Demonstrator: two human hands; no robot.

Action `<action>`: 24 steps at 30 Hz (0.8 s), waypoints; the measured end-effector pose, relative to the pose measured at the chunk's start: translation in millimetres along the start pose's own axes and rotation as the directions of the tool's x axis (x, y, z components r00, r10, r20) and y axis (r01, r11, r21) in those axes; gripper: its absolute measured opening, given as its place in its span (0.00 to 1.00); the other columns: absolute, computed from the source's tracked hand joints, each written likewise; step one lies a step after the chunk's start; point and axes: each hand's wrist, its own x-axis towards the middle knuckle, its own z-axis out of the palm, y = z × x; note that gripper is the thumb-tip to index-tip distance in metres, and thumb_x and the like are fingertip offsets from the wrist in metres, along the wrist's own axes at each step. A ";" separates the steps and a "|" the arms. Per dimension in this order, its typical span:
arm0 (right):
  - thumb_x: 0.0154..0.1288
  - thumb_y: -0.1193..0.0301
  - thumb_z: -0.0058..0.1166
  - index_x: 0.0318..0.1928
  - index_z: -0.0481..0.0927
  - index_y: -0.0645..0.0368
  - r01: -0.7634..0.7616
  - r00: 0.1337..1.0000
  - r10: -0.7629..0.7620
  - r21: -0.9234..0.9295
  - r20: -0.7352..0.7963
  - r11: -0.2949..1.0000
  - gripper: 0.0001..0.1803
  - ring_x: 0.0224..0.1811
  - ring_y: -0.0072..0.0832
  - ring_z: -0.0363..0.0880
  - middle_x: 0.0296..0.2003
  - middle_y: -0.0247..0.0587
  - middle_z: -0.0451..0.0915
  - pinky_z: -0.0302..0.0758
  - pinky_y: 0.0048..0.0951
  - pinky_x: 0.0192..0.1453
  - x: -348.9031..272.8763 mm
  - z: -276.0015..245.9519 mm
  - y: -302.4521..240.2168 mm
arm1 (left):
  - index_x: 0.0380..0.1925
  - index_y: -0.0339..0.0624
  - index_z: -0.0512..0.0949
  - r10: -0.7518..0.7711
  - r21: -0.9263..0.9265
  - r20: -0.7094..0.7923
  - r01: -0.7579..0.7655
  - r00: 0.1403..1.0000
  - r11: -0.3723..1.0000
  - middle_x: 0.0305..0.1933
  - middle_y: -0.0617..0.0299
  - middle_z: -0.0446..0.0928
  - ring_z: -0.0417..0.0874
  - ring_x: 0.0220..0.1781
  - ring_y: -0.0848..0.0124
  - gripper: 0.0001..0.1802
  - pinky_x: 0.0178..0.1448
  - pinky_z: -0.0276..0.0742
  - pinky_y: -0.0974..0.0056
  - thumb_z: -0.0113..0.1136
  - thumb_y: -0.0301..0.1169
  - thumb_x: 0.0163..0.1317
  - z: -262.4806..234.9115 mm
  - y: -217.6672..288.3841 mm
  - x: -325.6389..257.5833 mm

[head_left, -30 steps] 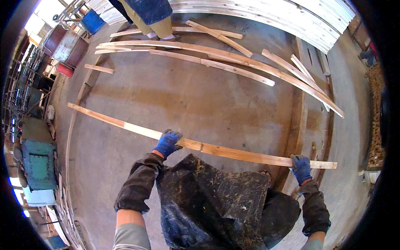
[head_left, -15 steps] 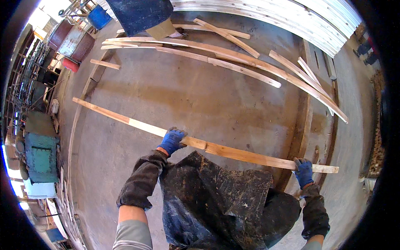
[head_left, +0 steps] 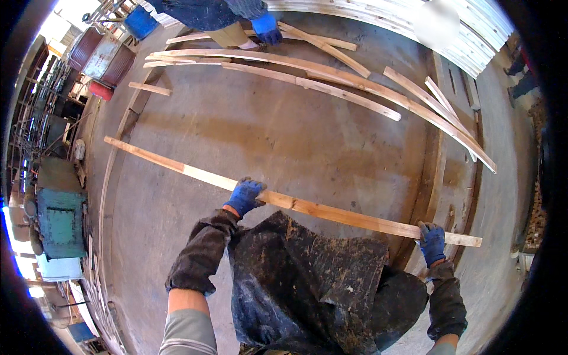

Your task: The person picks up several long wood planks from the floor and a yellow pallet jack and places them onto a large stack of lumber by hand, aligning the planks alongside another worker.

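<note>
Gripping a long wooden strip (head_left: 349,219) now, firmly, both ends free: clasped just left of a dark joint (head_left: 294,203) by the left hand (head_left: 245,196), wrapped tight just short of the right end by the right hand (head_left: 432,241). Held crosswise beyond a stained dark apron (head_left: 313,278), above the floor (head_left: 260,130), pointing out to its left edge; touching down there or not, impossible to tell! Toward the floor's far edge, more wooden strips (head_left: 349,97), some crossing, with a co-worker's gloved hand (head_left: 267,28) near; pale boards (head_left: 378,22) at the far right corner.
</note>
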 end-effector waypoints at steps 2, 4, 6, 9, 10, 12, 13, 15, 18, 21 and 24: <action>0.53 0.73 0.58 0.58 0.78 0.50 0.003 1.000 -0.004 -0.007 -0.007 1.000 0.27 0.50 0.45 0.74 0.49 0.42 0.78 0.70 0.46 0.58 -3.1 -2.7 -1.1 | 0.50 0.50 0.79 -0.008 0.005 0.026 0.008 1.000 1.000 0.50 0.56 0.82 0.80 0.56 0.58 0.31 0.69 0.66 0.51 0.75 0.47 0.45 -3.4 6.7 4.0; 0.54 0.73 0.58 0.58 0.78 0.50 0.019 0.999 -0.019 -0.002 -0.028 1.000 0.27 0.50 0.45 0.74 0.49 0.42 0.78 0.70 0.46 0.57 0.1 -7.4 -3.8 | 0.50 0.50 0.79 -0.002 -0.002 0.004 0.002 1.000 1.000 0.50 0.56 0.82 0.80 0.56 0.58 0.31 0.69 0.66 0.51 0.75 0.47 0.45 -2.8 5.2 2.7; 0.54 0.73 0.58 0.58 0.77 0.50 0.005 1.000 -0.005 0.007 -0.012 1.000 0.27 0.50 0.45 0.74 0.49 0.42 0.78 0.70 0.46 0.58 -0.4 -12.8 -6.3 | 0.50 0.50 0.79 -0.007 -0.004 0.008 0.008 1.000 1.000 0.50 0.57 0.82 0.79 0.56 0.58 0.31 0.69 0.65 0.51 0.75 0.46 0.44 -3.4 8.5 5.2; 0.53 0.71 0.60 0.59 0.77 0.52 -0.006 1.000 0.006 -0.002 0.003 1.000 0.28 0.50 0.45 0.74 0.50 0.43 0.78 0.70 0.47 0.59 -2.1 -9.2 -1.0 | 0.48 0.49 0.80 0.008 -0.003 -0.011 -0.008 1.000 1.000 0.49 0.57 0.82 0.80 0.55 0.57 0.30 0.69 0.66 0.51 0.75 0.45 0.45 -4.3 15.7 10.4; 0.53 0.71 0.60 0.59 0.77 0.52 0.010 1.000 -0.010 0.001 0.003 1.000 0.28 0.51 0.45 0.74 0.50 0.43 0.78 0.69 0.47 0.59 3.9 -3.6 -0.7 | 0.48 0.50 0.80 0.027 0.004 -0.055 -0.027 0.998 1.000 0.48 0.56 0.82 0.80 0.54 0.57 0.29 0.68 0.66 0.51 0.75 0.46 0.45 -1.2 9.6 3.9; 0.53 0.69 0.61 0.59 0.77 0.53 0.030 0.999 -0.030 -0.011 0.041 0.999 0.29 0.51 0.45 0.74 0.50 0.44 0.78 0.69 0.48 0.59 10.8 -3.5 -2.6 | 0.44 0.49 0.81 0.015 -0.054 -0.014 -0.016 1.000 0.998 0.44 0.55 0.83 0.81 0.49 0.55 0.25 0.64 0.68 0.50 0.73 0.46 0.47 1.2 1.7 -8.7; 0.53 0.69 0.61 0.59 0.77 0.54 0.057 0.997 -0.057 0.000 0.042 0.998 0.29 0.52 0.46 0.74 0.49 0.44 0.78 0.69 0.49 0.59 20.1 0.7 -7.2 | 0.42 0.49 0.81 -0.020 -0.097 0.069 0.026 0.997 0.995 0.41 0.54 0.83 0.82 0.46 0.53 0.22 0.62 0.69 0.48 0.71 0.46 0.48 -4.1 1.2 -6.1; 0.51 0.65 0.64 0.62 0.75 0.54 0.046 0.998 -0.044 0.034 -0.043 0.998 0.34 0.49 0.49 0.73 0.45 0.49 0.78 0.70 0.48 0.55 5.8 23.1 8.7 | 0.35 0.48 0.80 0.012 -0.207 -0.147 -0.043 0.989 0.977 0.34 0.53 0.81 0.82 0.40 0.50 0.20 0.53 0.72 0.46 0.71 0.47 0.46 15.8 -4.5 -14.7; 0.49 0.64 0.61 0.60 0.76 0.57 -0.101 0.991 0.087 0.155 0.099 0.983 0.34 0.52 0.51 0.73 0.48 0.51 0.78 0.68 0.51 0.58 -22.0 63.8 51.9 | 0.45 0.51 0.80 0.055 0.039 -0.054 -0.053 0.997 0.998 0.43 0.59 0.81 0.81 0.50 0.55 0.28 0.59 0.71 0.47 0.74 0.45 0.41 17.7 10.7 17.5; 0.46 0.63 0.62 0.56 0.77 0.59 0.119 0.991 -0.111 0.115 -0.072 0.986 0.33 0.54 0.52 0.72 0.50 0.52 0.78 0.66 0.51 0.60 7.0 69.8 41.7 | 0.44 0.52 0.79 0.039 0.031 -0.128 -0.035 0.991 0.999 0.44 0.59 0.81 0.81 0.51 0.56 0.28 0.63 0.69 0.44 0.73 0.45 0.40 23.0 -9.0 -3.6; 0.45 0.61 0.64 0.56 0.77 0.58 0.066 0.998 -0.064 0.174 -0.017 0.983 0.34 0.54 0.53 0.73 0.51 0.52 0.78 0.67 0.50 0.59 -0.3 71.8 45.3 | 0.44 0.51 0.80 0.098 0.044 -0.143 -0.092 0.985 0.995 0.43 0.57 0.81 0.81 0.51 0.56 0.28 0.63 0.69 0.44 0.74 0.46 0.40 15.3 -9.2 9.8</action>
